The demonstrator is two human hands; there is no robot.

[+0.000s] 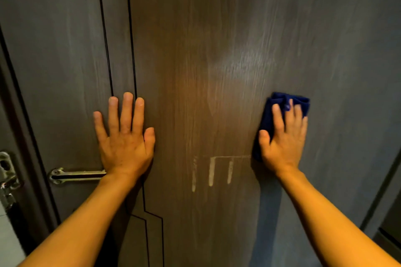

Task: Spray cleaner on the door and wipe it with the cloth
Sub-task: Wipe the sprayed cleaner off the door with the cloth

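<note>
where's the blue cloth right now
In the head view, the folded dark blue cloth is pressed flat against the brown wooden door under the right hand, right of the pale streak marks.

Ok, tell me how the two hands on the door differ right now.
The left hand lies bare and flat with fingers spread; the right hand presses a folded blue cloth, fingers closer together. The left sits near the metal handle; the right sits beside pale streaks. Both rest at similar height on the door.
</note>
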